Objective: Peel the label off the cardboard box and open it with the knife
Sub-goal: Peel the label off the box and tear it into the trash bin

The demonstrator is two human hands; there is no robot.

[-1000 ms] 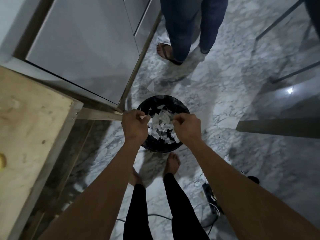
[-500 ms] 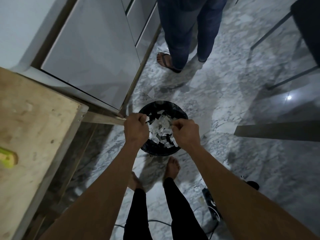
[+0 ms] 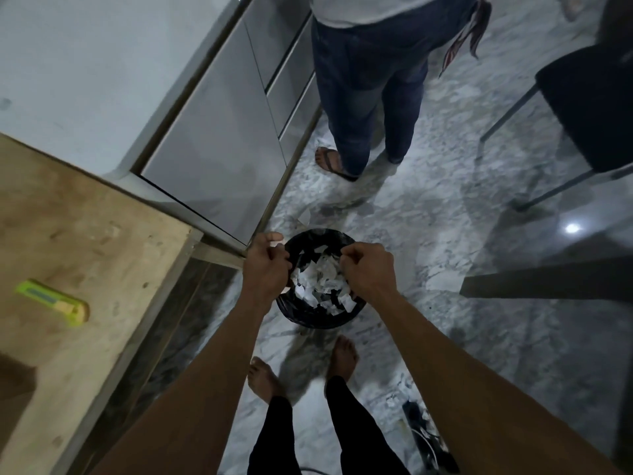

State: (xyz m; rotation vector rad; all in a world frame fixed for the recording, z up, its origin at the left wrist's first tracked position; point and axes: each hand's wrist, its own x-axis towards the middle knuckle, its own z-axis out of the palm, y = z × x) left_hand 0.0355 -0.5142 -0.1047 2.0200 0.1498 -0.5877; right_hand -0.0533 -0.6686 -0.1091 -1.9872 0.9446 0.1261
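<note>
My left hand [image 3: 265, 267] and my right hand [image 3: 368, 269] hover side by side over a black bin [image 3: 318, 317] on the floor. Both have their fingers curled in, and I see no scrap clearly held in either. The bin holds several torn white label scraps [image 3: 322, 282]. A green utility knife [image 3: 51, 301] lies on the wooden table [image 3: 102, 234] at the left, well away from both hands. A dark brown corner [image 3: 15, 385] at the table's lower left may be the cardboard box; most of it is out of frame.
Another person in jeans and sandals [image 3: 363, 108] stands just beyond the bin. Grey cabinet fronts [image 3: 219, 149] run behind the table. A black chair [image 3: 589, 108] stands at the right. A power strip with cables [image 3: 424, 437] lies on the marble floor by my bare feet.
My view has shifted, so more of the table and the green knife now show. Both hands stay curled over the bin, with the left thumb lifted slightly.
</note>
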